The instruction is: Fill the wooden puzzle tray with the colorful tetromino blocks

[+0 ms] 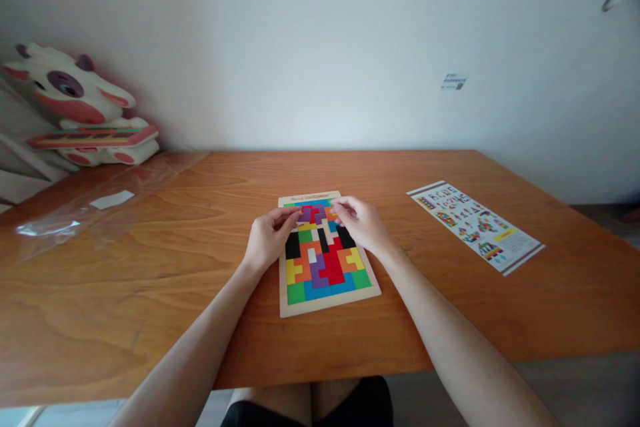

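Note:
A wooden puzzle board with a pale frame lies on the table, filled with coloured block pieces. My left hand rests over its upper left side, thumb and fingers pinched together near a purple piece. Over the upper right side is my right hand, its fingers bent together by the frame's edge. What either hand holds, if anything, is too small to make out. Red pieces sit in the lower middle, with black pieces at the sides.
A printed leaflet lies on the wooden table to the right. Clear plastic wrapping spreads over the left side, with a cow-shaped toy keyboard behind it. A wall stands beyond the table.

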Tool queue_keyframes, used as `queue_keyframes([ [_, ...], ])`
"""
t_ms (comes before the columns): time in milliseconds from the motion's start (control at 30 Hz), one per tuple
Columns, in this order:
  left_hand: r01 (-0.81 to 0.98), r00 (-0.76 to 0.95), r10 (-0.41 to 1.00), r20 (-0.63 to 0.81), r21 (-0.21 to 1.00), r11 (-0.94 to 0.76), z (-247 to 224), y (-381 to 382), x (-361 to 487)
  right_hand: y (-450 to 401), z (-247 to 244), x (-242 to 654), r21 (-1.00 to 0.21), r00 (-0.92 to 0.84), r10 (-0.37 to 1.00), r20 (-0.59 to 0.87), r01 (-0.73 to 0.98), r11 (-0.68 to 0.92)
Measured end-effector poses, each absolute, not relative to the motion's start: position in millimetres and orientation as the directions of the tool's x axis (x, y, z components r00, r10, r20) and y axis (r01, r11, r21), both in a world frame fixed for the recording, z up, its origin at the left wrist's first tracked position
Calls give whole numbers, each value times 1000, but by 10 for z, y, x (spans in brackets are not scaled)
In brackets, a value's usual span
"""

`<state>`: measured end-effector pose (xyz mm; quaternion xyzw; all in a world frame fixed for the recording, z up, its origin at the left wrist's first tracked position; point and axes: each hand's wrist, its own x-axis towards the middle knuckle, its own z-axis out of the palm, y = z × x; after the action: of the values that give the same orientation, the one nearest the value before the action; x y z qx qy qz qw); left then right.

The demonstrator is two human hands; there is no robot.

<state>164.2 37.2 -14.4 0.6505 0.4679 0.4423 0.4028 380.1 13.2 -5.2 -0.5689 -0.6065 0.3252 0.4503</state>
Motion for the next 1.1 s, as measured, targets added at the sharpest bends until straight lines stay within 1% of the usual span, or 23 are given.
queue_keyframes([
  [67,180,200,964,174,961,-211,-142,357,1665,143,-52,3812,-939,41,988,152,319,131],
  [167,111,240,959,150,977,-180,-149,337,1701,114,-37,3751,-957,-52,990,131,253,140],
  [267,91,282,949,140,981,-171,-141,309,1729,67,-2,3650,-958,-112,984,141,235,164],
  [367,129,310,937,162,969,-211,-127,288,1731,66,-1,3618,-959,-85,984,159,222,174],
  [433,250,288,931,223,921,-297,-124,290,1712,103,-42,3656,-961,-7,987,161,225,159],
  [467,335,287,917,277,868,-367,-124,295,1698,128,-72,3688,-961,37,986,161,232,148],
  [533,491,339,852,398,698,-521,-128,311,1667,180,-133,3753,-954,84,984,159,269,132],
  [600,570,417,778,470,531,-627,-136,327,1641,221,-171,3798,-937,74,984,161,325,129],
  [633,587,443,756,482,481,-651,-141,334,1632,235,-176,3807,-926,61,985,164,353,132],
  [667,600,452,748,486,456,-658,-147,339,1627,244,-171,3808,-913,47,985,166,384,136],
  [800,631,446,760,473,436,-642,-173,352,1621,248,-104,3766,-847,4,983,183,508,156],
  [867,639,438,769,466,440,-631,-183,358,1620,243,-82,3745,-826,-5,983,181,542,155],
  [1000,649,448,773,450,431,-627,-195,371,1615,242,-90,3731,-821,3,983,184,551,152],
  [1100,646,455,767,453,426,-634,-200,374,1612,258,-113,3746,-853,0,982,190,495,166],
])
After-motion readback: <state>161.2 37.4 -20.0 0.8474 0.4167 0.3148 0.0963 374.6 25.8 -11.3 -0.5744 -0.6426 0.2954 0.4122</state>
